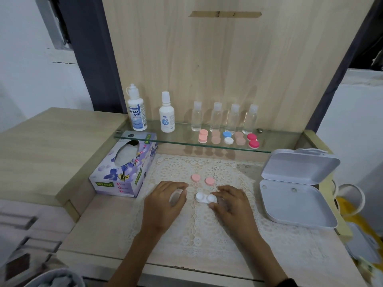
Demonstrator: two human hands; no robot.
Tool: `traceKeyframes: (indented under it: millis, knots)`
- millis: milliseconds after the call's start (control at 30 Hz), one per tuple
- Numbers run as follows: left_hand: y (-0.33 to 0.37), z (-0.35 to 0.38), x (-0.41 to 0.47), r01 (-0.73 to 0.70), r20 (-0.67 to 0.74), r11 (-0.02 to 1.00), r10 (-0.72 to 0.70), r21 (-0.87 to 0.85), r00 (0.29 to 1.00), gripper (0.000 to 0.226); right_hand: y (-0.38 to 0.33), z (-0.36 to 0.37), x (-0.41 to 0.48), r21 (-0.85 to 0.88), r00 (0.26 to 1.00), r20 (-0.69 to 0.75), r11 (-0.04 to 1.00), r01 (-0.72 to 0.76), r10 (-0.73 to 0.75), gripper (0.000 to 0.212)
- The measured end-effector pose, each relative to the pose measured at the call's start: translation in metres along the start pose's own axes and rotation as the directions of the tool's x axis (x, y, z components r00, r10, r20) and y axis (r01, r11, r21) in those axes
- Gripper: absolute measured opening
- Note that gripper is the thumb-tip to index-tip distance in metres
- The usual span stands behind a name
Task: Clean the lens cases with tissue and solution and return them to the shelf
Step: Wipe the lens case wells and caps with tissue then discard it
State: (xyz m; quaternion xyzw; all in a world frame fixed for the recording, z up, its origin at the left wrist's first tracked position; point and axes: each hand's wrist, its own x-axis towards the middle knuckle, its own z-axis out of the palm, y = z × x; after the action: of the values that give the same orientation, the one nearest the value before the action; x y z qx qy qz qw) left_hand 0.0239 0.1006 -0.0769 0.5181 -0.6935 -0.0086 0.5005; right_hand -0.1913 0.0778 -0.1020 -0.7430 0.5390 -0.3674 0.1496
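**Hands.** Two hands are over the tabletop, apart from each other, with the open case between them.
- The left hand (165,200) has its fingers curled round a small white object (176,197). What the object is cannot be told.
- The right hand (230,204) pinches the right end of the white lens case base (204,197) between thumb and fingers.

**Case in work.** There is one white lens case base, with both wells uncovered. It lies on the lace doily (207,228). Its two pink caps (195,177) lie side by side on the doily just behind it, apart from the base.

**Glass shelf (145,139).** Contents, left to right:
- Two labelled solution bottles: one taller (136,112) and one shorter (167,114).
- Four clear small bottles (196,117) standing upright in a row.
- Five closed lens cases in front of the clear bottles:
  - one pink (203,136)
  - one peach (216,137)
  - one blue and white (228,137)
  - one tan (239,138)
  - one red (253,140)

**Tabletop (97,230).**
- One tissue box (124,172) stands left of the doily, partly under the shelf edge, with tissue showing in its slot.
- One white hinged box (298,204) lies open right of the doily, with its lid tilted up.
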Motion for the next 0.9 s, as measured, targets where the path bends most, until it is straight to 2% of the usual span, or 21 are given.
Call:
traceKeyframes:
  millis: [167, 333, 433, 533, 633, 733, 900]
  knots:
    - [-0.003, -0.026, 0.025, 0.097, -0.016, 0.995, -0.097, -0.021, 0.995, 0.025, -0.002, -0.002, -0.001, 0.023, 1.000, -0.010, 1.000, 0.006, -0.006, 0.040]
    - [-0.035, -0.066, 0.079, 0.290, -0.127, 0.941, -0.271, 0.175, 0.954, 0.017, -0.003, -0.002, -0.002, 0.013, 1.000, -0.003, 1.000, 0.006, -0.006, 0.042]
    - [-0.076, -0.086, 0.105, 0.402, 0.038, 0.842, -0.443, 0.359, 0.896, 0.020, -0.003, -0.002, -0.002, 0.022, 1.000, -0.015, 0.999, 0.023, -0.023, 0.038]
    - [-0.100, -0.091, 0.119, 0.314, 0.236, 0.742, -0.532, 0.592, 0.813, 0.027, -0.002, -0.002, -0.002, 0.029, 1.000, -0.017, 0.999, 0.027, -0.026, 0.038]
    - [-0.106, -0.085, 0.127, 0.133, 0.318, 0.670, -0.506, 0.730, 0.802, 0.026, -0.003, -0.003, -0.001, 0.025, 0.999, -0.008, 0.999, 0.034, -0.033, 0.038]
    - [-0.110, -0.081, 0.133, 0.035, 0.357, 0.613, -0.504, 0.789, 0.787, 0.021, -0.002, -0.002, -0.001, 0.013, 0.999, -0.003, 0.999, 0.038, -0.038, 0.038]
    - [-0.112, -0.077, 0.135, -0.028, 0.377, 0.573, -0.500, 0.819, 0.780, 0.027, -0.005, -0.005, -0.002, 0.031, 1.000, -0.006, 0.999, 0.024, -0.024, 0.041]
